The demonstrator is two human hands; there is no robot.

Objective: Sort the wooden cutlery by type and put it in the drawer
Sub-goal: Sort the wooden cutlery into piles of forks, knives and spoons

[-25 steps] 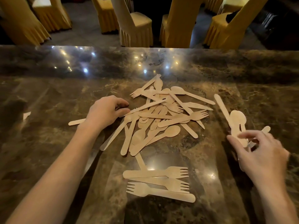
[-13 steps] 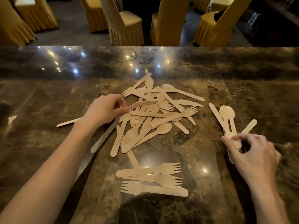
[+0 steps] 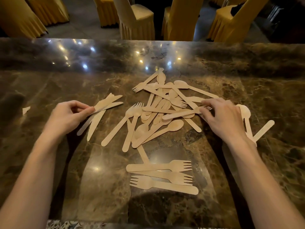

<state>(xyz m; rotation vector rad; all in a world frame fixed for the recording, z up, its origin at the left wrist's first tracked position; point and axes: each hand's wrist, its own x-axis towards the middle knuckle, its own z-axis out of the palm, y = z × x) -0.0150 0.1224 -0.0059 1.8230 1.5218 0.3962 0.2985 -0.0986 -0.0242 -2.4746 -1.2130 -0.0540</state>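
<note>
Midway through sorting, the left hand [image 3: 69, 115] pinches flat pale wooden knives [image 3: 105, 104] while the right hand [image 3: 221, 118] grips a wooden fork [image 3: 183, 113] on the mixed pile [image 3: 158, 113] on the brown marble counter [image 3: 49, 83]; next, probably, lifting it toward the three sorted forks [image 3: 161, 176].

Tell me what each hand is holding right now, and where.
Left hand pinches wooden knives near mid-length. Right hand has its fingertips on a fork at the tine end, atop the pile.
</note>
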